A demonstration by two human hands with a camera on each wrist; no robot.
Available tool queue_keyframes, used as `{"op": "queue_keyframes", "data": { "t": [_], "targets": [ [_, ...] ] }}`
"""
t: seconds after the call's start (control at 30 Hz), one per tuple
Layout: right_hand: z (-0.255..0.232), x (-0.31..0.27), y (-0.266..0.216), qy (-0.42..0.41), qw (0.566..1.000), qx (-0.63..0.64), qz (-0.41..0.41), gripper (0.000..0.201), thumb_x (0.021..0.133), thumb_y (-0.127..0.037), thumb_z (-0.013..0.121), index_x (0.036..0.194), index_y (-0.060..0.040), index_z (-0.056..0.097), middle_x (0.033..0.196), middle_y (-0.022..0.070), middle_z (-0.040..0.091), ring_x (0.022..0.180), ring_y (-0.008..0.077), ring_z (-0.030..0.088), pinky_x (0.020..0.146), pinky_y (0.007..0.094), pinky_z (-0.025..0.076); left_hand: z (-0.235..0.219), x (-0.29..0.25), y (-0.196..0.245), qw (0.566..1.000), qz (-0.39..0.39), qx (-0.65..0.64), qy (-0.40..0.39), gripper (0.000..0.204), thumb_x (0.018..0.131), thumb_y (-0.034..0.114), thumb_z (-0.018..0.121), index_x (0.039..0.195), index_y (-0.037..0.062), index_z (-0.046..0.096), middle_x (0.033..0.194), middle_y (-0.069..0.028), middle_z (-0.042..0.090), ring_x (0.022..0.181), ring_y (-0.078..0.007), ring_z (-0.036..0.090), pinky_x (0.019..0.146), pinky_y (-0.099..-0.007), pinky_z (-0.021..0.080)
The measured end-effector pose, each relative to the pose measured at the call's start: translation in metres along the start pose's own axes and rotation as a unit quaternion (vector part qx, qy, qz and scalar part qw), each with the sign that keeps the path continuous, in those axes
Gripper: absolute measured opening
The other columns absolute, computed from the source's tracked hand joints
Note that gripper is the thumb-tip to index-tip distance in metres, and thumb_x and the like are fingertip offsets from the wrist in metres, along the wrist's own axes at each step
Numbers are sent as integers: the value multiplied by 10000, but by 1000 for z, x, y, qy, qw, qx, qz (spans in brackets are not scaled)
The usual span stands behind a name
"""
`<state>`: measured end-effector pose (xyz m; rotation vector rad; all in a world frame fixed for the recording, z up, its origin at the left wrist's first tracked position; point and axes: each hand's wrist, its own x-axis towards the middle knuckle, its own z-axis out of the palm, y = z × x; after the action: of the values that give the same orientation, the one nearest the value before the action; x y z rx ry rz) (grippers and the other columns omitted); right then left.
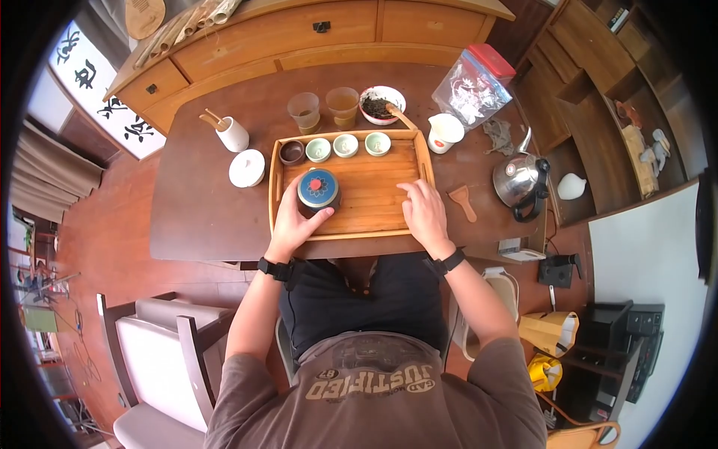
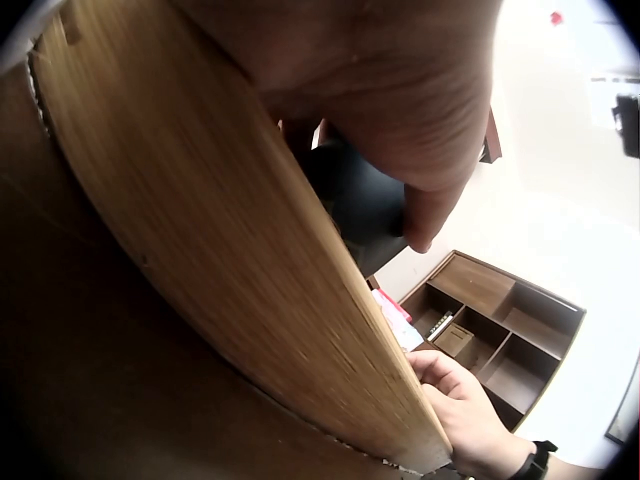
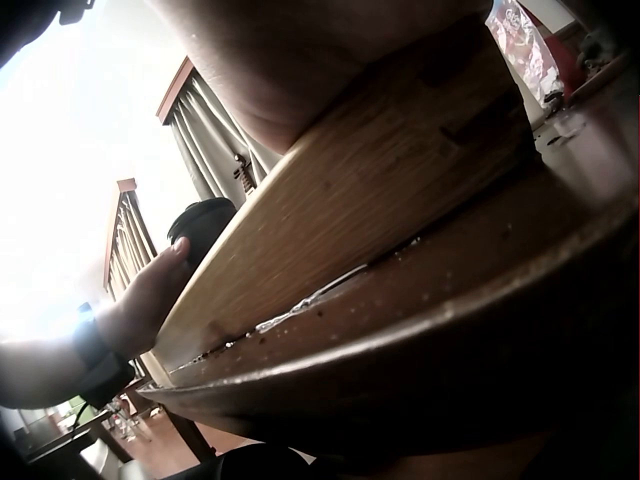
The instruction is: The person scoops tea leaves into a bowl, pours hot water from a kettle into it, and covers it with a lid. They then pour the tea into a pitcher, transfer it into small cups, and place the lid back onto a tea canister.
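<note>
My left hand [image 1: 290, 223] grips a dark round jar [image 2: 358, 200] at the near left of the wooden tray [image 1: 374, 183]. Its blue lid [image 1: 318, 188] bears a petal pattern and a red knob. The thumb lies along the near side of the jar, and the far fingers are partly hidden behind it. My right hand [image 1: 426, 217] rests over the tray's right rim with loosely bent fingers and nothing in them. Along the tray's far side stand a dark brown cup [image 1: 292, 153] and three pale green cups, one of them mid-row [image 1: 345, 145].
Behind the tray are two tinted cups, one at left [image 1: 304, 112], and a bowl of tea leaves [image 1: 382, 105]. A white pitcher [image 1: 446, 133], a steel kettle [image 1: 519, 179] and a wooden scraper [image 1: 463, 202] lie rightward. Leftward stand a white tool holder [image 1: 233, 136] and a white lidded bowl [image 1: 247, 168].
</note>
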<state>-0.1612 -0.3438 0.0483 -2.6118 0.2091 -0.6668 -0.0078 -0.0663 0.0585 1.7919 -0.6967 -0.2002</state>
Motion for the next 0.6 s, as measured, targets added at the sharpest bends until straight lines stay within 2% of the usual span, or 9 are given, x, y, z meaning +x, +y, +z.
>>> {"op": "queue_keyframes", "data": {
  "t": [0.17, 0.23, 0.6],
  "targets": [
    [0, 0, 0, -2, 1000, -3, 11, 334, 901, -35, 654, 1232, -75, 684, 1044, 130, 613, 1004, 363, 634, 934, 476, 534, 0, 0, 0, 1000, -1, 4, 0, 907, 836, 248, 949, 1547, -37, 465, 1482, -197, 599, 1389, -297, 594, 1185, -411, 465],
    [0, 0, -1, 1, 1000, -6, 11, 338, 899, -34, 656, 1233, -74, 684, 1043, 132, 614, 1002, 363, 635, 934, 478, 535, -1, 0, -5, 999, 5, 50, 3, 911, 834, 271, 948, 1545, -37, 468, 1483, -203, 598, 1390, -313, 592, 1187, -416, 462],
    [-1, 0, 0, 6, 1000, -13, 6, 350, 885, -26, 662, 1230, -78, 686, 1023, 133, 617, 988, 367, 634, 926, 480, 532, 0, 0, -3, 999, 5, 32, 5, 910, 830, 293, 947, 1538, -33, 478, 1478, -207, 600, 1386, -325, 593, 1182, -423, 461]
  ]
}}
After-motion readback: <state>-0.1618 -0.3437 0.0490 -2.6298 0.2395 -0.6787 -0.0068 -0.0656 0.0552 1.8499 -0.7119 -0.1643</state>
